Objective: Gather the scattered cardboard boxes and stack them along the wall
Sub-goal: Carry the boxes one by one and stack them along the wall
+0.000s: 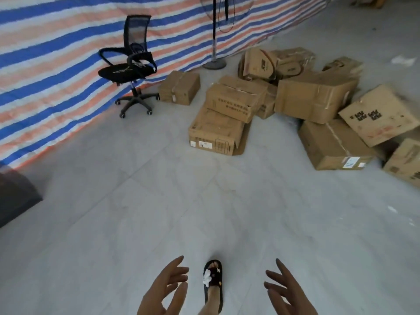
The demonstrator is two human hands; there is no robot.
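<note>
Grey tiled floor (113,223), striped tarp wall (56,53), black office chair (130,64).

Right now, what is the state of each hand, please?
Left hand: open, fingers spread, holding nothing.
Right hand: open, fingers spread, holding nothing.

Matt cardboard boxes (227,103), woven tarpaulin (56,64)

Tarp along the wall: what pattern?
The tarp has blue, white and orange-pink stripes, seen in the head view behind the office chair.
</note>
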